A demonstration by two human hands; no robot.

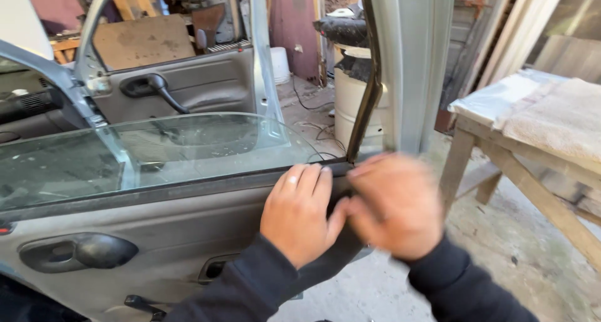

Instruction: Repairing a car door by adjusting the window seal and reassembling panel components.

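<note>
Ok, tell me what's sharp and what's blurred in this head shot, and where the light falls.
Head view: the right hand is smeared by motion blur, its fingers indistinct; the left hand, resting on the top edge of the grey car door, is fairly sharp. The window glass shows dusty reflections. Sunlight washes out the cloth-covered wooden table, while the far workshop clutter lies in shade.

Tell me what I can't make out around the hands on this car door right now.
Head view only:
- Right hand: motion-blurred, so its fingers and grip are unreadable.
- Black window seal strip: its rear end is covered by both hands.
- Left hand: its palm hides whatever lies beneath.
- Window crank: cut off by the bottom edge.
- Door panel: its lower part lies behind the dark sleeves.
</note>
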